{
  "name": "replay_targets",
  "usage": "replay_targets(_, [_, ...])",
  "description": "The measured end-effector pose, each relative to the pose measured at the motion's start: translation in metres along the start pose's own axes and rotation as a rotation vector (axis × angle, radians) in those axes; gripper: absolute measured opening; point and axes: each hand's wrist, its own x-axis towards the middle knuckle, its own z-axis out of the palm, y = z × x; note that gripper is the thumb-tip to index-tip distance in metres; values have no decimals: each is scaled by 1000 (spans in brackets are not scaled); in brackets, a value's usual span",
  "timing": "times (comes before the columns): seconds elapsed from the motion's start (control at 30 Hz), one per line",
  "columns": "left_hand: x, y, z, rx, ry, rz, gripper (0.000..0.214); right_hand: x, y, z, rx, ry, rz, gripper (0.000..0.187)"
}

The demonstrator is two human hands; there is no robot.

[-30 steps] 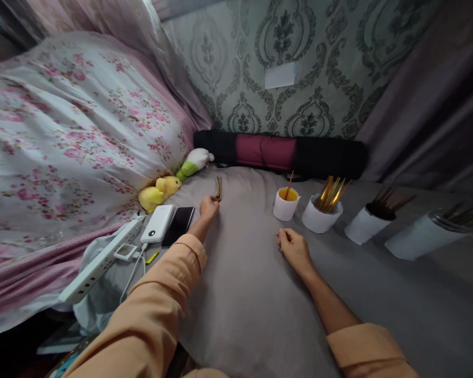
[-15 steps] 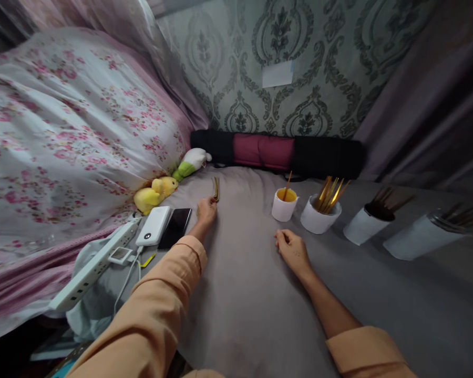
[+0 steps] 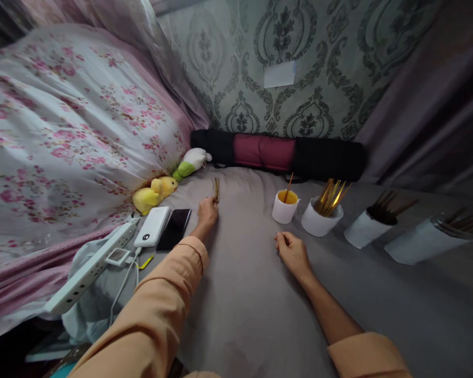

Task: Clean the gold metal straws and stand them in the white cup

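Note:
My left hand (image 3: 207,211) is closed around a small bundle of thin golden-brown sticks (image 3: 216,188), which point away from me over the grey sheet. My right hand (image 3: 294,252) rests on the sheet with its fingers curled in and the thumb against them; nothing shows in it. Just beyond it stands a small white-wrapped cup (image 3: 284,211), yellow inside, with one stick leaning in it. Right of that is a wider white cup (image 3: 318,224) with several shiny golden sticks. Two more white containers, one medium (image 3: 363,231) and one larger (image 3: 420,245), hold darker sticks.
Left of my left arm lie a black phone (image 3: 175,230), a white power bank (image 3: 153,226) with a cable, and a power strip (image 3: 90,270). Yellow (image 3: 150,198) and white-green plush toys (image 3: 191,161) sit by the floral curtain. A black-and-maroon roll (image 3: 264,151) lies along the wall.
Both hands stay almost where they were, the left still gripping the sticks. The view has shifted very slightly.

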Motion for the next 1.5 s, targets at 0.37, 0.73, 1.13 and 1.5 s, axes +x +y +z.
replay_targets(0.37, [2, 1, 5, 24, -7, -3, 31, 0, -2, -2, -23, -6, -11, 36])
replay_targets(0.73, [0, 6, 11, 19, -7, 52, 29, 0, -1, -2, -47, 0, -20, 37])
replay_targets(1.13, [-3, 23, 17, -3, -3, 108, 30, 0, -3, -3, -45, -5, -9, 37])
replay_targets(1.5, [3, 31, 22, -8, -35, 93, 29, 1, 0, -1, -47, -5, -13, 35])
